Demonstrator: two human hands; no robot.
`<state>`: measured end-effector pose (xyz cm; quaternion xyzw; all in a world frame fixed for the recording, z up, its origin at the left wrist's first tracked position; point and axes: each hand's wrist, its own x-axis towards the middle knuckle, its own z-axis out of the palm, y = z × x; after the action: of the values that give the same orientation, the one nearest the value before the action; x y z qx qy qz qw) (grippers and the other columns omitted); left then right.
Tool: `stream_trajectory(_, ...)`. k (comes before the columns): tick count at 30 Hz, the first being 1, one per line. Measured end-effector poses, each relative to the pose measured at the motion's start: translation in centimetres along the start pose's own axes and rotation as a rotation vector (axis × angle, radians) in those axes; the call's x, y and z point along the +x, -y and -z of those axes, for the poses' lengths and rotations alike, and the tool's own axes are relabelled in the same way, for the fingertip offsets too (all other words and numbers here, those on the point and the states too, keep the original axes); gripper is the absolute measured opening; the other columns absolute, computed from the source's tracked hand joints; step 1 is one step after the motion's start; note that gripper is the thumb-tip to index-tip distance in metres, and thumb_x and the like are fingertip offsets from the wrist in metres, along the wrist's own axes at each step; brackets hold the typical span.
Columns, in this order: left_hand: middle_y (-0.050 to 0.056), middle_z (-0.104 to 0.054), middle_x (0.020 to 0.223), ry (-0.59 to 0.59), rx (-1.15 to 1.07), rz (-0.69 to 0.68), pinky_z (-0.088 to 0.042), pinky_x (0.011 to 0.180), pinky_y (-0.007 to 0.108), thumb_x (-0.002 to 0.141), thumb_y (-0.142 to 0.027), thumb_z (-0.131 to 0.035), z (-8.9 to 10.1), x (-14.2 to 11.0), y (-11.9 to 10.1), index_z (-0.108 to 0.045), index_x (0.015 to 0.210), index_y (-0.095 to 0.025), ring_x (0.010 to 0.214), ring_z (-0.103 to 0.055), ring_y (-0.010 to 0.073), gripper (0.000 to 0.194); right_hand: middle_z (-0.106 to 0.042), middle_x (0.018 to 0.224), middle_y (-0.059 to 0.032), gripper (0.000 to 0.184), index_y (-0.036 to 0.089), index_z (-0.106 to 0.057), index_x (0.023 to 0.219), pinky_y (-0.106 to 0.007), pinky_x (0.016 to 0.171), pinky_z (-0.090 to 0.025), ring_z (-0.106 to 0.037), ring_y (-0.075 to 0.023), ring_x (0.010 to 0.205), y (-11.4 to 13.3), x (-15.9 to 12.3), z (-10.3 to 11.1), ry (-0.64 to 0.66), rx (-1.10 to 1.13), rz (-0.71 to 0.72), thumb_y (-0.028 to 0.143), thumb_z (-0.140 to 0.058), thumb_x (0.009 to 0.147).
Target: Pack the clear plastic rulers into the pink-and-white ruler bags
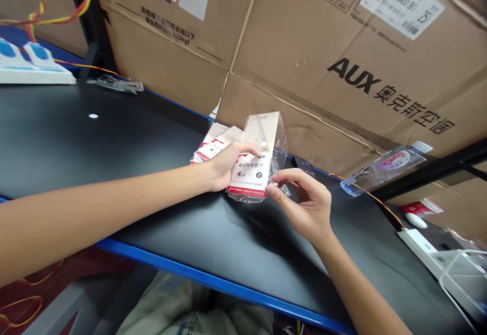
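Observation:
A packaged ruler set [251, 173] in a clear plastic sleeve, cream with a red lower band, is held tilted up over the black tabletop. My left hand [228, 165] grips it from the left side, fingers laid across its front. At its right edge, my right hand [304, 200] has thumb and index finger brought together at the loose clear plastic; what exactly they pinch is hard to make out. Just behind my left hand lie several similar ruler set packs [215, 142], overlapping one another. Crumpled clear film [280, 160] hangs along the held pack's right side.
Large cardboard boxes [304, 66] stand along the table's back edge. On the right are a clear plastic case [386, 168], a white power strip [422, 254] and a cable. A dark phone-like device [304, 165] sits behind my right hand. White sockets [34, 66] stand at the left.

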<state>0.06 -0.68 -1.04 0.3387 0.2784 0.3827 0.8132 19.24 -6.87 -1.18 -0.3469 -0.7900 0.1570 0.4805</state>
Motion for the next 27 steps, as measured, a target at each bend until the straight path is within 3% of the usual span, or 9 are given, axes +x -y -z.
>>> stream_trajectory(4, 0.004, -0.072, 0.075, -0.007, -0.01, 0.006, -0.06, 0.066, 0.033, 0.068, -0.025, -0.073, 0.0, 0.0, -0.1, -0.067, 0.085, -0.016, 0.07, -0.069, 0.0205, 0.02, -0.06, 0.094, -0.0029, 0.02, 0.024, -0.069, 0.094, -0.032, 0.07, -0.053, -0.059, -0.0168, 0.081, -0.1, 0.3, 0.0, -0.036, 0.078, -0.032, 0.014, -0.078, 0.079)
stream_trajectory(8, 0.007, -0.073, 0.081, 0.0, -0.036, 0.031, -0.061, 0.069, 0.034, 0.067, -0.027, -0.073, 0.0, -0.1, -0.2, -0.068, 0.087, -0.015, 0.075, -0.07, 0.0222, 0.023, -0.065, 0.093, -0.0028, 0.019, 0.024, -0.07, 0.094, -0.033, 0.072, -0.053, -0.061, -0.0175, 0.082, -0.1, 0.2, 0.1, -0.038, 0.106, -0.04, 0.014, -0.077, 0.08)
stream_trajectory(18, 0.005, -0.073, 0.08, -0.004, -0.056, -0.022, -0.06, 0.073, 0.04, 0.065, -0.025, -0.078, -0.3, -0.2, 0.2, -0.067, 0.09, -0.019, 0.074, -0.071, 0.024, 0.028, -0.066, 0.114, -0.0077, 0.016, 0.026, -0.076, 0.1, -0.039, 0.081, -0.058, -0.065, -0.0245, 0.105, 0.4, 0.4, 0.2, 0.048, 0.075, -0.073, 0.02, -0.071, 0.086)
stream_trajectory(23, 0.004, -0.071, 0.082, -0.055, 0.063, -0.133, -0.059, 0.066, 0.037, 0.065, -0.038, -0.085, -0.9, -0.5, 0.7, -0.062, 0.097, -0.021, 0.072, -0.069, 0.0218, 0.043, -0.062, 0.124, -0.0077, 0.017, 0.027, -0.075, 0.102, -0.039, 0.084, -0.057, -0.064, -0.0246, 0.109, 0.5, 0.4, 0.3, 0.065, 0.039, -0.074, 0.02, -0.069, 0.087)
stream_trajectory(27, 0.004, -0.069, 0.09, -0.106, 0.128, -0.21, -0.059, 0.067, 0.035, 0.06, -0.035, -0.088, -1.0, -0.6, 0.8, -0.055, 0.108, -0.023, 0.08, -0.07, 0.0229, 0.059, -0.06, 0.126, -0.0079, 0.017, 0.027, -0.074, 0.103, -0.04, 0.084, -0.058, -0.064, -0.0245, 0.106, 0.7, 0.3, 0.3, 0.084, 0.003, -0.071, 0.022, -0.068, 0.088)
